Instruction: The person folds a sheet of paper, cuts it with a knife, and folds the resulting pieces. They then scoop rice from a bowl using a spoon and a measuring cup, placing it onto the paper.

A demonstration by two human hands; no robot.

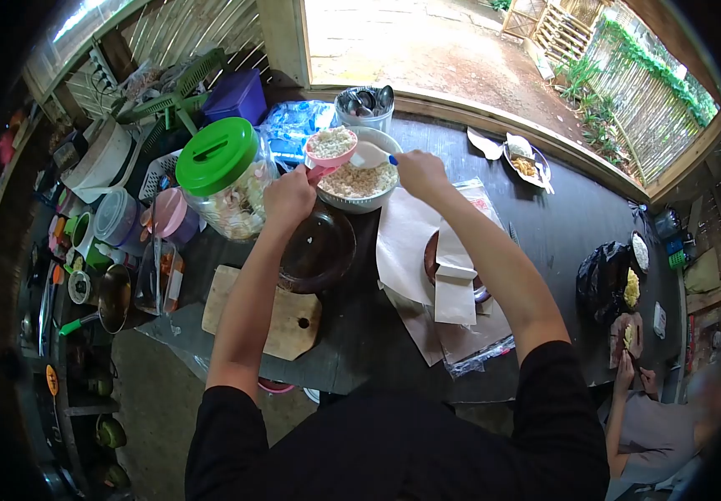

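Note:
My left hand point(291, 195) is closed around the handle of a pink scoop point(330, 157), which is heaped with rice. The scoop is over the left rim of a pale bowl point(369, 203) of rice point(359, 179). In my right hand point(421, 174), the fingers are wrapped round a rice paddle point(369, 155) with a white blade and a blue spot near my grip. The blade is right beside the scoop, above the rice. Just below the bowl sits a dark round mortar point(317, 255), partly behind my left forearm.
A green-lidded jar point(218, 159) stands left of my left hand, a cutlery tub point(365, 108) behind the bowl. Brown paper sheets point(402, 242) lie under my right forearm. A wooden board point(293, 326) is near the front edge. At far right a person point(652, 426) cuts food.

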